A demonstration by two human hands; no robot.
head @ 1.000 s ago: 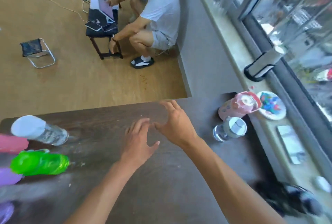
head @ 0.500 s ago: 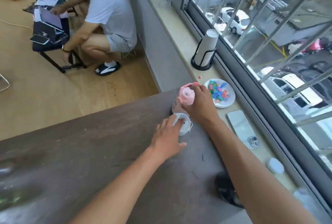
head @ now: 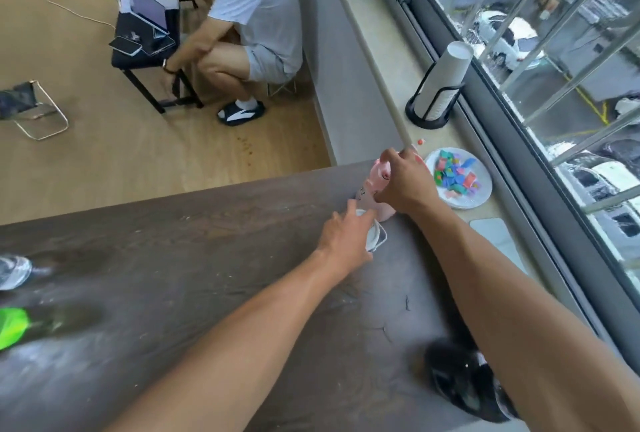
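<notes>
A pink bottle [head: 378, 186] stands at the far right corner of the dark wooden table [head: 173, 293]. My right hand [head: 405, 182] grips it round its top, fingers curled over the lid. Just in front of it stands a smaller clear bottle with a white lid [head: 375, 236]. My left hand [head: 346, 237] lies over that lid and holds the bottle from the left, hiding most of it.
A white plate of coloured pieces [head: 459, 180], a cup stack in a black holder [head: 438, 85] and a phone [head: 495, 234] sit on the windowsill. A clear bottle [head: 12, 270] and green bottle [head: 12, 326] stand at the table's left edge; a black object [head: 460, 383] lies front right. A person [head: 249, 26] crouches beyond.
From one second ago both hands reached right across the table to the two bottles. Since half a second ago they keep their holds; the view shifted slightly left.
</notes>
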